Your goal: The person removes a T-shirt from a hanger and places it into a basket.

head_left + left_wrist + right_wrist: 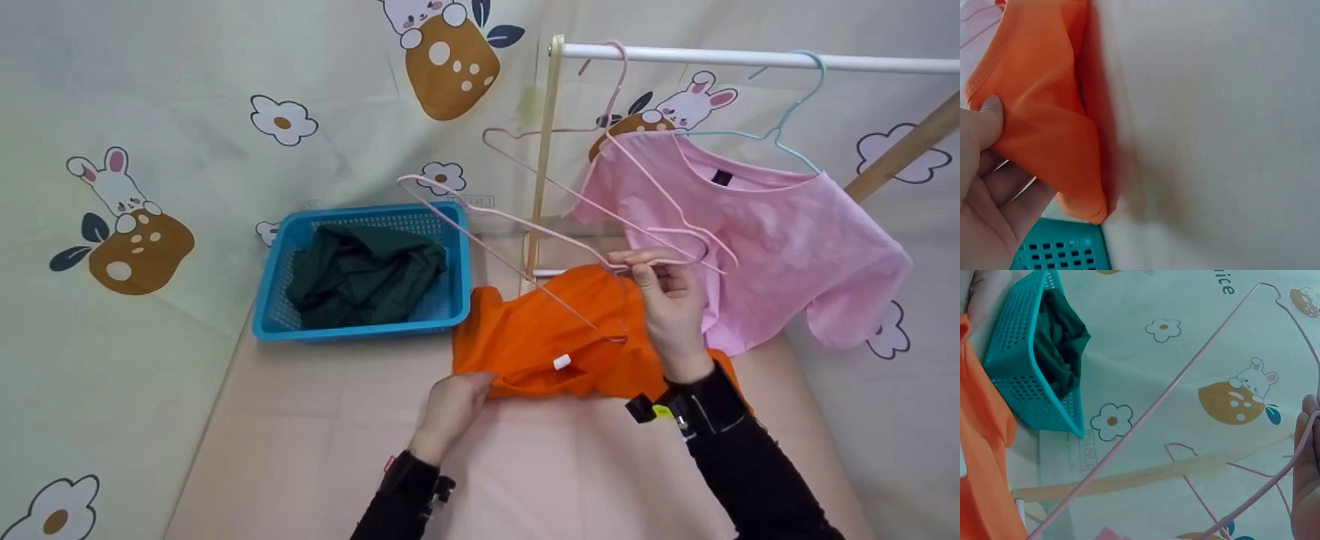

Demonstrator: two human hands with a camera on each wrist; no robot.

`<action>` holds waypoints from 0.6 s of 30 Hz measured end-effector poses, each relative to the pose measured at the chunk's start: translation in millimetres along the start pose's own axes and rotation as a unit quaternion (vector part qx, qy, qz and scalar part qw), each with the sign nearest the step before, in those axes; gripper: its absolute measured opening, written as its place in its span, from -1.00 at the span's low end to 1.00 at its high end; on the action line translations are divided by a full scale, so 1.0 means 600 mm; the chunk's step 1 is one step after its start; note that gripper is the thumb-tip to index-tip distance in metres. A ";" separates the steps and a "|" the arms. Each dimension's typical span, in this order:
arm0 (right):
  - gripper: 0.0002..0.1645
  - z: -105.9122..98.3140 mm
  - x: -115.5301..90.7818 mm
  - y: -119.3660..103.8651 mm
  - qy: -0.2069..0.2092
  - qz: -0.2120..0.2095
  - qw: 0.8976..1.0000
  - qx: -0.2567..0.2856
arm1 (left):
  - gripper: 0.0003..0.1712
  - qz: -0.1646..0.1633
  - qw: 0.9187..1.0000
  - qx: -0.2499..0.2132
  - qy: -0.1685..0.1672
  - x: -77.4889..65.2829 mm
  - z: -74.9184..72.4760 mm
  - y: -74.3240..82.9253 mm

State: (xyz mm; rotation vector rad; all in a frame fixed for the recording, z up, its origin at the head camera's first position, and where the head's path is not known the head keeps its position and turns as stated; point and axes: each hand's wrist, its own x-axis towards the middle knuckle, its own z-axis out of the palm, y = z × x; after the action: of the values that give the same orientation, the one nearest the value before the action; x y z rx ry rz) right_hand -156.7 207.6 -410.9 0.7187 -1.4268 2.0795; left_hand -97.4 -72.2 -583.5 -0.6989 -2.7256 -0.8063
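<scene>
An orange shirt (510, 330) lies on the table with its neckline and a white label facing the near edge. My left hand (454, 409) pinches the neckline edge; in the left wrist view the thumb (994, 115) presses on the orange cloth (1044, 124), fingers beneath. My right hand (671, 315) holds a pink wire hanger (525, 223) near its hook, tilted above the shirt. One end of this hanger reaches down to the neck opening, overlapping the orange cloth. The right wrist view shows the long bar of the hanger (1171, 386) stretching past the palm.
Left of the shirt stands a blue basket (360, 330) with dark green cloth (360, 270) inside. A white rail (712, 56) on wooden posts (546, 150) carries another pink hanger (616, 82) and a mint hanger (795, 112) with a pink shirt (810, 240). Patterned cloth hangs behind.
</scene>
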 end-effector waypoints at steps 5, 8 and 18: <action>-0.62 -0.007 0.023 -0.023 0.045 -0.017 0.997 0.060 | -0.83 -0.018 0.999 0.012 0.027 -0.008 -0.020 -0.016; -0.62 -0.012 0.040 -0.038 0.066 -0.025 0.992 0.107 | -0.81 -0.031 0.998 0.023 0.042 -0.012 -0.031 -0.026; -0.67 -0.032 0.059 -0.094 0.082 -0.042 0.991 0.095 | -0.86 -0.124 0.982 -0.002 0.145 -0.029 -0.090 -0.062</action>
State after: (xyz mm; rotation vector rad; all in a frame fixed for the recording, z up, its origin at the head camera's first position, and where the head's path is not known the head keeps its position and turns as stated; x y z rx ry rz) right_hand -147.1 247.6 -355.0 0.6527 -1.1031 2.1721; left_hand -97.3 -136.6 -561.5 -0.2190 -2.5718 -0.8872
